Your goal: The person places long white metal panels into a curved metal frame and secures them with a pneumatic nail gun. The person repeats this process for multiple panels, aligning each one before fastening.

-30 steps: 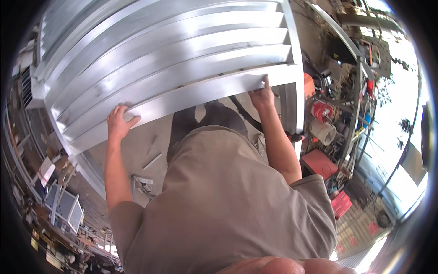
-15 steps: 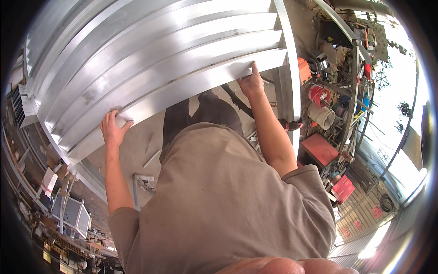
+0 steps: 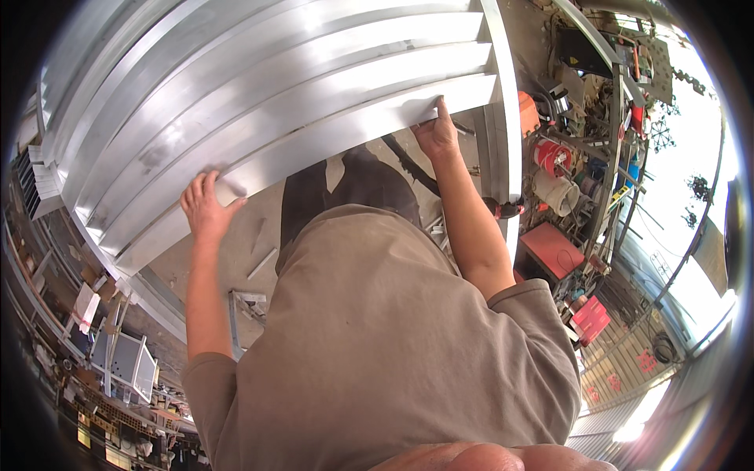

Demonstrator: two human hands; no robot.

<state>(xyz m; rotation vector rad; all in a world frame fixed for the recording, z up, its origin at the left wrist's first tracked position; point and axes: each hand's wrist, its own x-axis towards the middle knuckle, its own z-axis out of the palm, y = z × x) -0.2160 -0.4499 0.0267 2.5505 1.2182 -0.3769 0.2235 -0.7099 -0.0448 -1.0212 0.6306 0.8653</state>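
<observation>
A large frame of long, shiny metal slats fills the upper left, its side rails running along both ends. The nearest slat (image 3: 314, 147) lies slightly tilted across the frame, just beyond my body. Over its left part my left hand (image 3: 209, 207) rests with fingers apart, the fingertips at the slat's far edge and the thumb spread toward the right. Close to the right end, my right hand (image 3: 437, 135) grips the same slat from its near edge. Its thumb presses on the bright face, while the other fingers are partly hidden beneath.
The frame's right rail (image 3: 506, 102) runs beside my right arm. Past it stand a red bucket (image 3: 551, 157), an orange case (image 3: 528, 114) and a red-topped box (image 3: 551, 253). Metal offcuts (image 3: 250, 304) lie on the floor at left. A grey rack (image 3: 126, 357) stands lower left.
My left hand has slid to the right along the slat and slightly away from me. My right hand keeps its grip, and the slat's right end sits slightly higher in the picture.
</observation>
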